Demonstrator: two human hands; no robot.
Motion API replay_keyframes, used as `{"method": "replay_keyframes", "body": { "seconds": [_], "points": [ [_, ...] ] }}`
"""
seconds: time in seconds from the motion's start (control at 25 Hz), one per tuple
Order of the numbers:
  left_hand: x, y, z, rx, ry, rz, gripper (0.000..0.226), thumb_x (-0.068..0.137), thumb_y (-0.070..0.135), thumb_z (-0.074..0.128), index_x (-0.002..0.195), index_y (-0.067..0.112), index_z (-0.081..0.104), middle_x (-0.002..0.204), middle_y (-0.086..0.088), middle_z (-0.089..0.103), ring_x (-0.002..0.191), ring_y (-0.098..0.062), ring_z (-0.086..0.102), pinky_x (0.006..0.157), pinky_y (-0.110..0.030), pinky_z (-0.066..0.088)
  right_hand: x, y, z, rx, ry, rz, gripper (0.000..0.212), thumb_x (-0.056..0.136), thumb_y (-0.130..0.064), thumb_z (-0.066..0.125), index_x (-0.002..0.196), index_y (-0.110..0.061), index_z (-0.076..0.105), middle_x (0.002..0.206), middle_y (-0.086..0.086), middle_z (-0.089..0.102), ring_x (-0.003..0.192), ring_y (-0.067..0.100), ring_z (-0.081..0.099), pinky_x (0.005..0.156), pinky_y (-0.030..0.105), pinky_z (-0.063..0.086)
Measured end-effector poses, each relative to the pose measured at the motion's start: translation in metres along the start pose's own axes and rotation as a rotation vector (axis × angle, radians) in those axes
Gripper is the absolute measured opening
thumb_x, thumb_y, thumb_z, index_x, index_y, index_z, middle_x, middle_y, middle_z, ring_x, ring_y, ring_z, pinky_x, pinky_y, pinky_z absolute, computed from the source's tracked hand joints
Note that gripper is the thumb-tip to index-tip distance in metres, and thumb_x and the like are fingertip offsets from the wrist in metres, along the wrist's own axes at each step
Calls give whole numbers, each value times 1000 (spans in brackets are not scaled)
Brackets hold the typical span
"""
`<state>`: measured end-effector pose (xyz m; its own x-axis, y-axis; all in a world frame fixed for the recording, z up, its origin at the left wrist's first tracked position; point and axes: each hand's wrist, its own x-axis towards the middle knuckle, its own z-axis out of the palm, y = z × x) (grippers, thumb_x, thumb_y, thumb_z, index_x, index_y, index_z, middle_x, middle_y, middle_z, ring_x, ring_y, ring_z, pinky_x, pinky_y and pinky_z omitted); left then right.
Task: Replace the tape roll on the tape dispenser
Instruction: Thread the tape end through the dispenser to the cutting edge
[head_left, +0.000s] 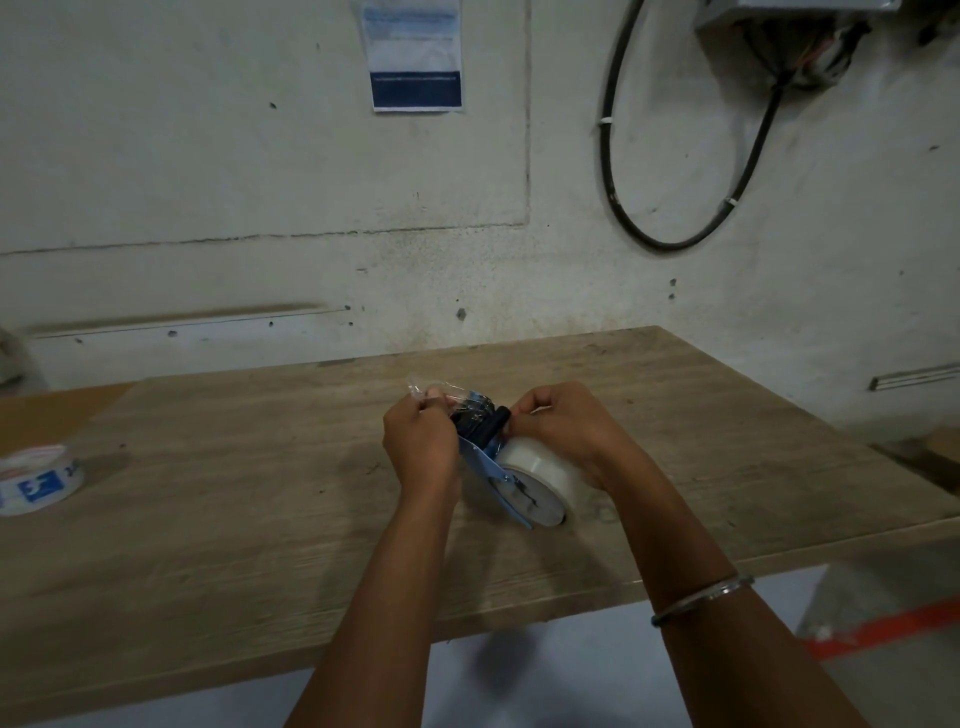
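Observation:
A blue tape dispenser (485, 462) rests on the wooden table (260, 493) near its middle, with a clear tape roll (535, 467) seated on its wheel. My left hand (423, 441) pinches the loose clear tape end (423, 388) pulled forward past the dispenser's black roller (493, 423). My right hand (566, 426) grips the dispenser's front by that roller, lying over the top of the roll. The cutter end is partly hidden by my fingers.
A second tape roll (36, 483), white with blue print, lies at the table's left edge. A concrete wall stands close behind the table with a black cable loop (675, 208) and a paper notice (415, 57). An orange floor stripe (883, 629) shows at lower right.

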<state>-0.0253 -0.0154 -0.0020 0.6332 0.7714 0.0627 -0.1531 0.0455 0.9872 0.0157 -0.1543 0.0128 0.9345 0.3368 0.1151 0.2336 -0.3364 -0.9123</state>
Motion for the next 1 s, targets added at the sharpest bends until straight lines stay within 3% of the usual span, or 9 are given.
{"method": "replay_keyframes", "body": {
  "seconds": [0.08,0.2,0.32,0.48,0.56,0.72,0.84,0.92,1.0],
  "points": [
    [-3,3,1,53,14,76,28,95,22,56,71,18,70,81,-5,73,79,-26,70,78,-52,60,3,-3,0,-62,11,-8,6,76,-7,76,72,-7,71,76,8,72,68,18,64,69,33,55],
    [-7,4,3,91,-11,140,27,97,22,55,77,14,71,79,-2,72,77,-22,69,76,-47,59,7,-3,-4,-120,-5,-14,6,76,-5,75,71,-4,71,79,15,72,71,19,63,77,36,55],
    [-8,4,4,87,-15,168,27,99,22,53,77,15,69,79,-2,70,76,-21,67,71,-40,57,6,1,-6,-97,1,-16,9,78,-3,74,71,-8,71,76,12,70,70,19,62,72,32,52],
    [-12,6,5,139,15,184,25,101,19,51,82,12,65,76,3,64,66,-8,57,54,-23,39,7,0,-6,-54,-29,33,17,79,-3,72,66,-12,69,70,5,67,65,15,60,63,25,49],
    [-12,6,5,145,33,185,25,101,19,50,82,13,64,75,4,63,66,-6,56,54,-22,38,10,-3,-7,-81,-51,36,21,79,-3,73,62,-13,66,64,3,63,60,13,56,59,23,46],
    [-2,-1,5,123,67,168,26,101,21,50,87,8,68,83,-3,69,77,-19,65,66,-31,51,11,-7,1,-191,-72,-54,8,77,-6,74,69,-9,72,69,8,65,65,16,57,66,31,48],
    [3,-8,2,95,110,172,26,99,22,53,86,7,69,82,-3,70,78,-22,67,71,-35,55,5,-4,4,-92,-113,-37,7,80,-9,72,80,-3,76,77,13,72,69,18,61,69,32,49],
    [0,-7,1,153,106,243,25,100,22,52,82,9,64,74,5,64,68,-9,60,61,-25,47,4,-4,2,-31,-128,39,9,81,-13,72,83,-7,79,84,14,76,72,18,65,71,32,51],
    [-4,-4,-1,227,110,340,23,101,21,52,82,13,62,67,14,55,62,2,52,54,-19,38,6,-5,1,-27,-129,67,8,79,-13,74,73,-13,78,80,11,75,70,18,63,68,30,51]
  ]
}}
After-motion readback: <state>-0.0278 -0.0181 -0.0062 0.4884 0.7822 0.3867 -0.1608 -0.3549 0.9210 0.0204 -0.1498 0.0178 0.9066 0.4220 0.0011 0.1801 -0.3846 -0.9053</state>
